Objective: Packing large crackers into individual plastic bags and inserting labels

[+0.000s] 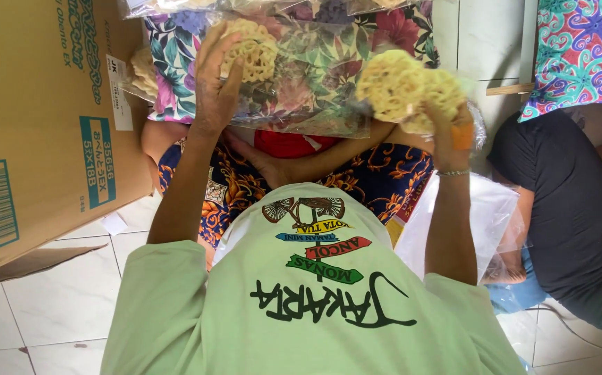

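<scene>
Yellow crackers: one in left hand [215, 83] (fingers curled), stack in right hand [446, 135].

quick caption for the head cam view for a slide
Seated person's left hand grips a lacy yellow cracker while right hand lifts a cracker stack above a clear plastic bag.

White glossy floor tiles [58, 305] with thin dark grout lines take soft daylight. A big brown cardboard box [34, 125] lies on its side to the left. At top right a bright patterned cloth [585, 48] covers something beside pale wall tiles [481, 42].
</scene>
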